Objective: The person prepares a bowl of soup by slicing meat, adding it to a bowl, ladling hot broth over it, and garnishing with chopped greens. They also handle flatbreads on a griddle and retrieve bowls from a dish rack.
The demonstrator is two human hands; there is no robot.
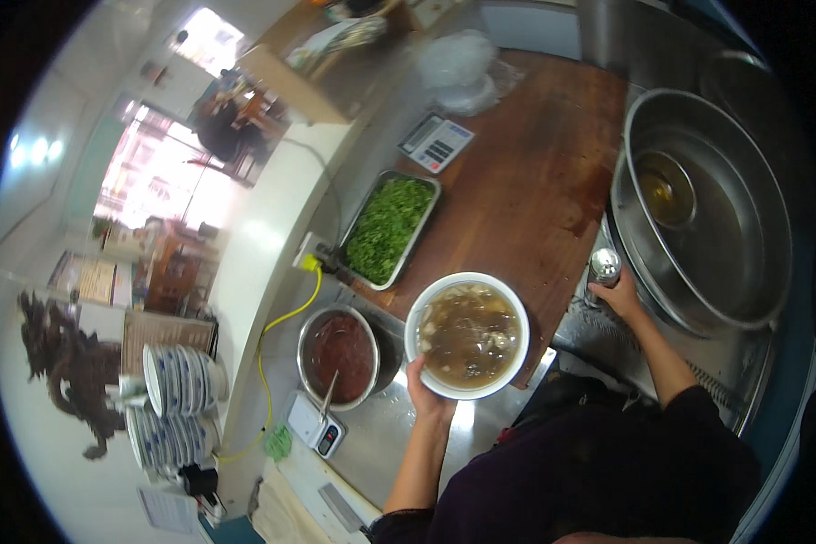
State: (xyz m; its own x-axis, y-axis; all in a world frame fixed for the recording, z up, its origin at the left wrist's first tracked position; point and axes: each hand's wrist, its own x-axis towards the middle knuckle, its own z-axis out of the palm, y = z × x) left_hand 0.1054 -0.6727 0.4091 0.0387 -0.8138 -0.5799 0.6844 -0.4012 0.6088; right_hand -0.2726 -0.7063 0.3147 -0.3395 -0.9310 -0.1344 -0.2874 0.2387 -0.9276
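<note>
My left hand (430, 393) grips the near rim of a white bowl (521, 306) filled with brown soup (472, 333), in which pale pieces float. The bowl is over the near end of the wooden board (517, 170); whether it rests there I cannot tell. On the right, my right hand (619, 294) is closed around a shaker with a shiny metal top (605, 264), held upright beside a large metal pot. Left of the bowl are a metal tray (381, 284) of chopped green herbs (391, 228) and a metal pot (303, 350) of reddish contents with a utensil handle (329, 394) sticking out.
At right, a wide metal basin (741, 224) holds a ladle (666, 187) with yellowish liquid. A digital scale (438, 143) and plastic-wrapped containers (459, 71) occupy the board's far end. A yellow cable (262, 367), smaller scale (316, 423), cleaver (340, 506) and stacked bowls (180, 381) are at left.
</note>
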